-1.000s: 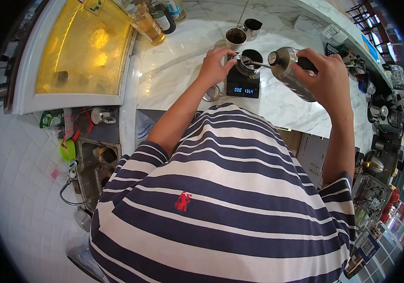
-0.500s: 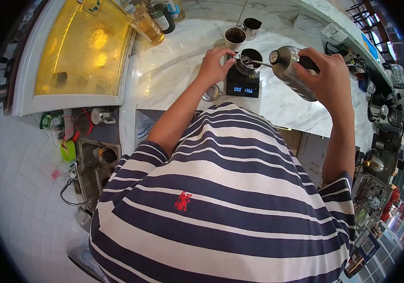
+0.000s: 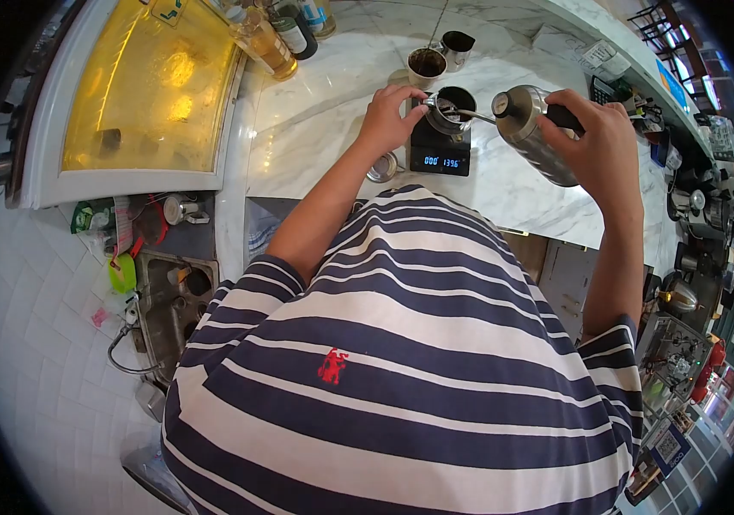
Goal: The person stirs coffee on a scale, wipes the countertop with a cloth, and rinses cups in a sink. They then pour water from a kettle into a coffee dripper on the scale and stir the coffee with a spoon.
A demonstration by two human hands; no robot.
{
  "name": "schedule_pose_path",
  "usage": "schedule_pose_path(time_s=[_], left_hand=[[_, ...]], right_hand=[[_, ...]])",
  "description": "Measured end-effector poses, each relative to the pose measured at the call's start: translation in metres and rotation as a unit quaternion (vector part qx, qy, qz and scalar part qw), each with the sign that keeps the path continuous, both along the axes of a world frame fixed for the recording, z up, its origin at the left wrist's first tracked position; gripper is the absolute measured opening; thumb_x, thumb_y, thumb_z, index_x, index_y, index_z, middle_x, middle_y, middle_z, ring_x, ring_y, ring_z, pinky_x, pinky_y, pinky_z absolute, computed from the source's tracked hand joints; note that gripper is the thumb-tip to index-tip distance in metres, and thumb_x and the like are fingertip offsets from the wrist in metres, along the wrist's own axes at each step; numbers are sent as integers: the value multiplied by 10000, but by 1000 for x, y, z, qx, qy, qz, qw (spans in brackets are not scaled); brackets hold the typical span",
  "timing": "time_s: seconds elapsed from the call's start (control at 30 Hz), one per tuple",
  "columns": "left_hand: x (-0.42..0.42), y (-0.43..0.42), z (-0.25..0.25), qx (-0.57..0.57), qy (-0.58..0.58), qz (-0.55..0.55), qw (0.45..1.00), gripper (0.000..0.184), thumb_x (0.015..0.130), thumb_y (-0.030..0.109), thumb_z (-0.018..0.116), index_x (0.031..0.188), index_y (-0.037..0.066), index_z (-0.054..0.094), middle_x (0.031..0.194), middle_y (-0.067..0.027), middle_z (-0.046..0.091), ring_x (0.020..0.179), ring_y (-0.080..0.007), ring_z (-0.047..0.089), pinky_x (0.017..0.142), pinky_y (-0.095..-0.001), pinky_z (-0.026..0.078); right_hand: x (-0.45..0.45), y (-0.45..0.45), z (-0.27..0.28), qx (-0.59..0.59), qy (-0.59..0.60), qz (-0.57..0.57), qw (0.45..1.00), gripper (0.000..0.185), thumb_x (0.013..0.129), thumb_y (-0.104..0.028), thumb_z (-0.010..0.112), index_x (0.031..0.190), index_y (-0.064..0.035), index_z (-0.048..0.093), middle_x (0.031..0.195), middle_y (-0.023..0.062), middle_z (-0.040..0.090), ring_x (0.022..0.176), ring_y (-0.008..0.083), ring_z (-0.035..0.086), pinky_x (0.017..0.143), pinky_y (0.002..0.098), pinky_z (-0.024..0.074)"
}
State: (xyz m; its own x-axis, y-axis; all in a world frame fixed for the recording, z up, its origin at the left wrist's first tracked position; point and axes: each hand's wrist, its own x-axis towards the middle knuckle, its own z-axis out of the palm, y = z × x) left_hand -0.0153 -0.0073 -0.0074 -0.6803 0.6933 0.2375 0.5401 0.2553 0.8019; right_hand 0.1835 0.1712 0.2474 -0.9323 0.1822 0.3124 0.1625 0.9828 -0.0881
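Observation:
My right hand is closed round the black handle of a steel gooseneck kettle, tilted with its spout tip over a metal pitcher. My left hand pinches the handle at the pitcher's left side. Under the pitcher lies a black digital scale, whose blue display seems to read 139.6. Just behind stands a white cup with dark contents and a thin stirring rod rising from it. Beside that cup is another metal pitcher. What is inside the near pitcher is mostly in shadow.
A small round metal piece lies on the marble counter left of the scale. Bottles stand at the back left beside a yellow-lit glass-door cabinet. A sink is low on the left. Papers lie at the back right.
The scale's reading has risen from about 136.6 to about 139.6. The kettle and my right hand have shifted very slightly to the right; my left hand keeps its place on the handle.

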Motion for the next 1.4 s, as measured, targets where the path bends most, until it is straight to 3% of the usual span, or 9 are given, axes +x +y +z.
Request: schedule_pose_path(time_s=[0.17,0.27,0.37,0.47,0.57,1.4], left_hand=[[0,-1,-2,14,9,-6,1000,258,930,235,757,1164,134,716,1160,-127,677,1140,-351,618,1005,-431,476],[0,-2,-2,8,10,-4,1000,267,931,236,757,1174,134,711,1159,-128,677,1139,-349,620,1007,-429,476],[1,-2,-1,3,10,-1,1000,270,932,235,757,1177,133,708,1163,-126,676,1145,-343,618,1011,-427,475],[1,-2,-1,5,10,1,1000,274,931,234,758,1181,135,706,1165,-123,674,1148,-338,616,1015,-427,473],[1,-2,-3,9,12,1,1000,277,929,235,760,1182,135,705,1167,-121,673,1149,-335,615,1018,-426,471],[0,0,-7,4,5,-4,1000,272,931,218,750,1184,128,707,1137,-126,685,1123,-337,628,1002,-427,478]], right_hand=[[0,-2,0,-7,-3,0,1000,165,872,-246,748,966,-118,703,749,66,744,677,296,683,840,404,486],[0,-1,-1,-29,-19,-12,999,237,848,-275,794,1026,-126,743,826,73,763,728,303,569,750,389,470],[-1,0,-4,-20,-12,-5,1000,227,847,-270,793,1017,-128,742,815,71,759,722,300,565,746,392,468],[-2,0,-2,-27,-18,-1,999,223,847,-269,791,1011,-126,739,799,75,752,715,302,566,755,394,468],[-3,-2,3,7,-24,9,1000,180,877,-247,737,1005,-122,714,797,50,760,707,280,695,846,393,486],[-9,0,2,13,-32,28,999,171,879,-254,738,985,-123,712,774,52,753,690,283,681,835,396,480]])
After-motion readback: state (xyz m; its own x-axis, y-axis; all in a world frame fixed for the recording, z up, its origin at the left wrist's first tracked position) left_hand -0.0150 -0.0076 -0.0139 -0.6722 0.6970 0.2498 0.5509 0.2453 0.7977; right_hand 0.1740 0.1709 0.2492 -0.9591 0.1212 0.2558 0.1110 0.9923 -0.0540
